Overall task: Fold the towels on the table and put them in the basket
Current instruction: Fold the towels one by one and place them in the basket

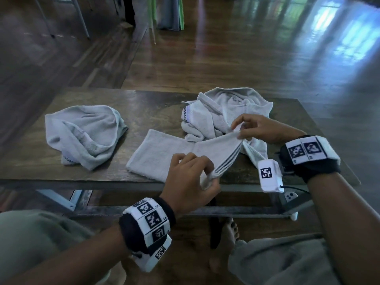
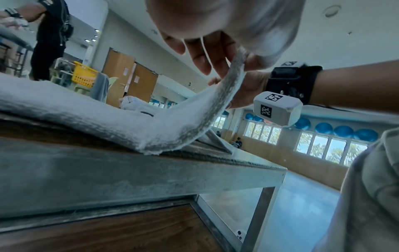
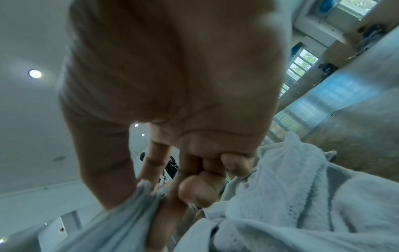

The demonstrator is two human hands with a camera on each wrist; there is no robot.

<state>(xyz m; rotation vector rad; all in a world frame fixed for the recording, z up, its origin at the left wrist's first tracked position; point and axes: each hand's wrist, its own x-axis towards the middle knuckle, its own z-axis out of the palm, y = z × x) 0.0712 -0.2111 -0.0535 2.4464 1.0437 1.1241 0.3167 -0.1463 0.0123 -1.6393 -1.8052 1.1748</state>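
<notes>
A pale grey towel (image 1: 162, 153) with dark stripes lies half flat on the wooden table (image 1: 144, 108), its right end lifted. My left hand (image 1: 197, 173) pinches the near corner of that striped end at the table's front edge. My right hand (image 1: 244, 130) pinches the far corner, held above the table. The left wrist view shows the towel (image 2: 194, 122) rising from the table edge to my left hand's fingers (image 2: 215, 56). In the right wrist view my right hand's thumb (image 3: 103, 170) and fingers clamp a fold of the towel (image 3: 129, 213). No basket sits on the table.
A crumpled towel (image 1: 86, 134) lies at the table's left. Another crumpled towel (image 1: 230, 108) lies at the back right, just behind my right hand. A yellow basket (image 2: 84, 75) stands far off in the room, with another person near it. My knees and a bare foot are under the table's front edge.
</notes>
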